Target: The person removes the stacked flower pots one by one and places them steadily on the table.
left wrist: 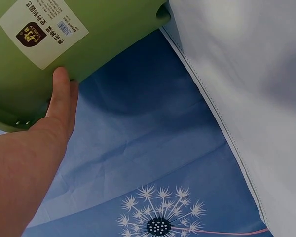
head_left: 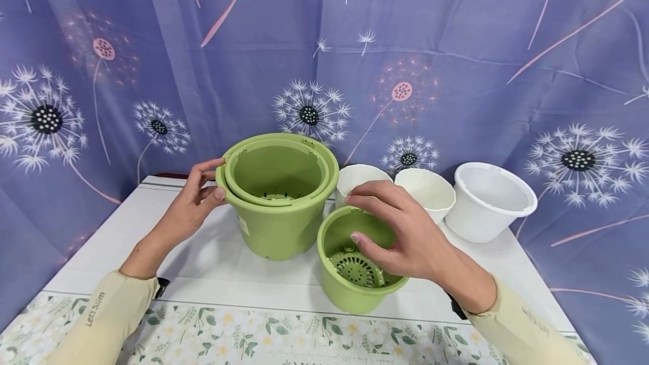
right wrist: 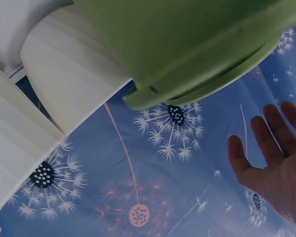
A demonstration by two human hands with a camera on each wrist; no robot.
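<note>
A large green flowerpot (head_left: pixel 279 230) stands left of centre with a second green pot (head_left: pixel 276 170) nested in it, small spikes showing at its bottom. At its left edge is my left hand (head_left: pixel 190 199); the thumb and fingers touch the outer rim. The left wrist view shows that hand's fingertip against the wall below a white label (left wrist: pixel 43 32). In front and to the right sits a smaller green pot (head_left: pixel 355 292) with a slotted round base inside. Over its right side hovers my right hand (head_left: pixel 400 230), fingers spread and holding nothing.
Two cream faceted pots (head_left: pixel 428 187) stand behind the smaller green pot, partly covered by the right hand. Farther right is a round white pot (head_left: pixel 481 213). A patterned blue curtain (head_left: pixel 324 61) hangs right behind the table (head_left: pixel 243 292), whose front strip has a floral print.
</note>
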